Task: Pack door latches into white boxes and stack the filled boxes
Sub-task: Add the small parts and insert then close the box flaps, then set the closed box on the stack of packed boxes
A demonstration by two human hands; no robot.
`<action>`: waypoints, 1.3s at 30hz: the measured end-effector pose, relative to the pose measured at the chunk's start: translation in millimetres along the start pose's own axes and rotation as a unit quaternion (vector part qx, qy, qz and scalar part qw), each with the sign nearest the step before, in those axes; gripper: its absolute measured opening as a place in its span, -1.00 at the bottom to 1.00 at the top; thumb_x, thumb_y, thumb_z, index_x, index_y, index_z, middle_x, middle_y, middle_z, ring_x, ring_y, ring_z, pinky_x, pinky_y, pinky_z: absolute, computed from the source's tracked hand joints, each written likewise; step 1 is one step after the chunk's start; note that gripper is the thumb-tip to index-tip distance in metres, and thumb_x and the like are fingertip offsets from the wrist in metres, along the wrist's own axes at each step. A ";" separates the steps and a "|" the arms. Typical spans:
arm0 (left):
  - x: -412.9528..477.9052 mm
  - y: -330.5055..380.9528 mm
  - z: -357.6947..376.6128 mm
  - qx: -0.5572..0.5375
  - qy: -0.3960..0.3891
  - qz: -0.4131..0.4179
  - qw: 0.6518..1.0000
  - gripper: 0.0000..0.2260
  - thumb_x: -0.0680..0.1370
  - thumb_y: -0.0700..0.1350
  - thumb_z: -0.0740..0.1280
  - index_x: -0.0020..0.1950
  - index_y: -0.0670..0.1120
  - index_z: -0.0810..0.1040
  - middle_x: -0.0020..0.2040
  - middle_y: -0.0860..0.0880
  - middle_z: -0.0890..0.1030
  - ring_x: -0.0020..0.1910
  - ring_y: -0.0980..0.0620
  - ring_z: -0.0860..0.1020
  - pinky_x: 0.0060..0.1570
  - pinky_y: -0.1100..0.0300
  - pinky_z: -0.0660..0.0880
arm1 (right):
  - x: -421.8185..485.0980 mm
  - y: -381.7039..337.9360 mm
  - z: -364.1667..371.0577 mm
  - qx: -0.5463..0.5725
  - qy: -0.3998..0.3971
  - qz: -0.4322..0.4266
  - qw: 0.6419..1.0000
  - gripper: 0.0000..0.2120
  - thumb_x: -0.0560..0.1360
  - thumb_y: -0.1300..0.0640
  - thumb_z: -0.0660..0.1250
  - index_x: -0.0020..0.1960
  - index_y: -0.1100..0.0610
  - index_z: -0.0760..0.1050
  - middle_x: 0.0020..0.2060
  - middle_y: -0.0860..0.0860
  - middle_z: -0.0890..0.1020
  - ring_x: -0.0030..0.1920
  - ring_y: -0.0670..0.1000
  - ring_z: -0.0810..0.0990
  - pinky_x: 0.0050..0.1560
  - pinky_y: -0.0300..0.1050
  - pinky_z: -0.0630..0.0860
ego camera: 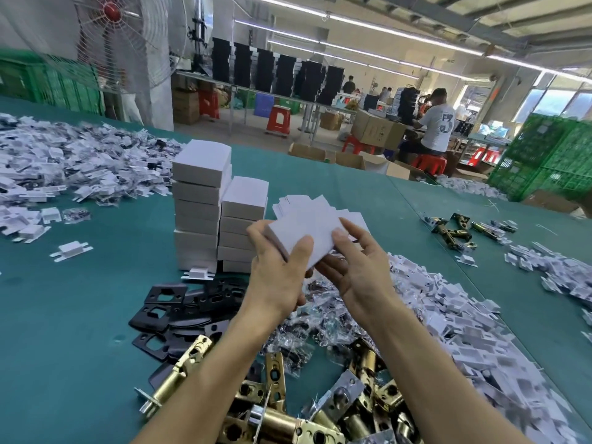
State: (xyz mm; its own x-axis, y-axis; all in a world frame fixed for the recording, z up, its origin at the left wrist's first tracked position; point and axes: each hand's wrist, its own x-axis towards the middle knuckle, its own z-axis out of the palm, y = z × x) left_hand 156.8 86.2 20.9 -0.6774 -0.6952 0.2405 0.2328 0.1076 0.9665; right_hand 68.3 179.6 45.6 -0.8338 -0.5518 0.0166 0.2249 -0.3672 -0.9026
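Hands both on one small white cardboard box (298, 230), held above the teal-covered table (80, 299). The left hand (275, 277) grips its near edge, thumb on top, and the right hand (358, 267) pinches the right corner. Stacks of closed white boxes (201, 200) stand just behind, with brass door latches (352, 395) piled nearest the camera.

White box (304, 241) at centre, tilted, gripped by left hand (278, 280) and right hand (358, 270). Two stacks of closed white boxes (201, 200) at 10 o'clock, upright, touching, left taller. Brass door latches (288, 418) heaped at 6 o'clock; few more at 2 o'clock.
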 end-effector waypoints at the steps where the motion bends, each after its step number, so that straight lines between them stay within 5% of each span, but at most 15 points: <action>1: 3.0 -2.8 1.1 0.012 0.018 -0.012 1.000 -0.67 0.60 0.10 0.30 0.10 0.08 0.13 -0.03 -0.14 0.55 -0.48 0.05 0.51 -0.59 0.26 0.38 | 3.8 -1.6 4.1 -0.026 -0.003 -0.009 1.000 -0.75 0.57 0.26 0.35 0.22 0.07 0.50 0.00 0.19 0.67 -0.20 0.09 0.69 -0.21 -0.09 0.65; 8: 58.4 9.6 4.4 -0.191 0.185 -0.123 0.956 -0.74 0.62 0.00 0.26 0.00 -0.03 0.17 -0.31 -0.10 0.41 -0.67 0.17 0.28 -0.65 0.32 0.19 | 19.8 -9.2 31.2 -0.142 -0.130 0.011 0.981 -0.26 0.58 0.30 0.34 0.60 -0.02 0.03 0.16 0.19 0.57 0.04 0.13 0.66 0.15 0.05 0.61; 10: 73.8 14.7 1.8 -0.203 0.211 -0.124 0.948 -0.72 0.60 -0.02 0.28 0.06 -0.04 0.16 -0.30 -0.11 0.44 -0.65 0.16 0.30 -0.63 0.32 0.22 | 17.8 -5.5 27.9 -0.196 -0.111 0.018 0.974 -0.39 0.58 0.29 0.33 0.55 0.05 0.18 0.07 0.11 0.55 0.00 0.10 0.61 0.17 0.06 0.61; 16: 89.5 9.7 -5.0 -0.178 0.229 -0.155 0.944 -0.44 0.62 0.04 0.32 0.43 -0.27 0.18 -0.29 -0.12 0.52 -0.62 0.12 0.44 -0.55 0.25 0.48 | 7.3 6.1 -11.4 -0.239 -0.080 0.109 0.961 -0.74 0.60 0.33 0.29 0.28 0.25 0.45 -0.11 0.16 0.50 -0.27 0.01 0.47 -0.24 -0.15 0.48; 22: 88.3 3.3 -3.0 -0.173 0.261 -0.135 0.940 -0.42 0.57 0.13 0.40 0.24 -0.38 0.46 -0.39 -0.09 0.48 -0.63 0.10 0.34 -0.59 0.30 0.33 | 9.3 14.7 -33.5 -0.276 -0.073 0.131 0.950 -0.82 0.59 0.27 0.33 0.19 0.18 0.52 -0.07 0.20 0.56 -0.21 0.06 0.52 -0.25 -0.14 0.47; 28: 94.5 14.0 1.0 -0.310 0.280 -0.128 0.900 -0.53 0.55 -0.10 0.47 0.25 -0.39 0.39 -0.10 -0.25 0.66 -0.41 0.03 0.66 -0.39 0.25 0.58 | 19.6 22.4 -46.7 -0.289 -0.089 0.150 0.941 -0.80 0.58 0.30 0.33 0.19 0.24 0.50 -0.04 0.25 0.58 -0.35 -0.01 0.51 -0.36 -0.22 0.46; 30: 95.8 11.1 3.1 -0.327 0.280 -0.106 0.897 -0.68 0.57 -0.19 0.44 0.14 -0.24 0.33 -0.06 -0.28 0.63 -0.34 -0.01 0.69 -0.33 0.23 0.60 | 25.8 23.5 -48.4 -0.326 -0.085 0.141 0.931 -0.82 0.57 0.30 0.34 0.16 0.23 0.53 -0.05 0.22 0.61 -0.36 -0.03 0.52 -0.36 -0.19 0.51; 36: 78.0 -13.9 3.9 -0.213 0.205 -0.025 0.955 -0.76 0.60 -0.30 0.35 -0.12 -0.11 0.31 -0.17 -0.18 0.60 -0.28 0.00 0.69 -0.31 0.18 0.61 | 78.5 29.7 -40.7 -0.504 0.037 -0.038 0.862 -0.83 0.56 0.25 0.27 0.05 0.14 0.63 -0.25 -0.01 0.64 -0.51 -0.18 0.45 -0.53 -0.34 0.34; 39: 64.3 -35.2 -2.5 -0.063 0.119 -0.062 0.989 -0.82 0.61 -0.25 0.34 -0.13 -0.13 0.38 -0.30 -0.11 0.63 -0.39 -0.02 0.65 -0.39 0.11 0.61 | 118.0 34.6 -30.4 -0.599 0.026 -0.103 0.794 -0.74 0.58 0.21 0.25 0.24 0.12 0.55 0.00 0.05 0.66 -0.21 -0.08 0.59 -0.25 -0.24 0.46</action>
State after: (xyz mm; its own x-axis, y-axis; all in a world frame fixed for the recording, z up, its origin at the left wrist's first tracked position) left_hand 106.8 35.9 2.1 -0.5254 -0.8472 0.0787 0.2546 -0.0682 0.9646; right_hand -37.7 124.5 3.2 -0.8177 -0.5294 0.2263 -0.5328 0.5468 -0.6459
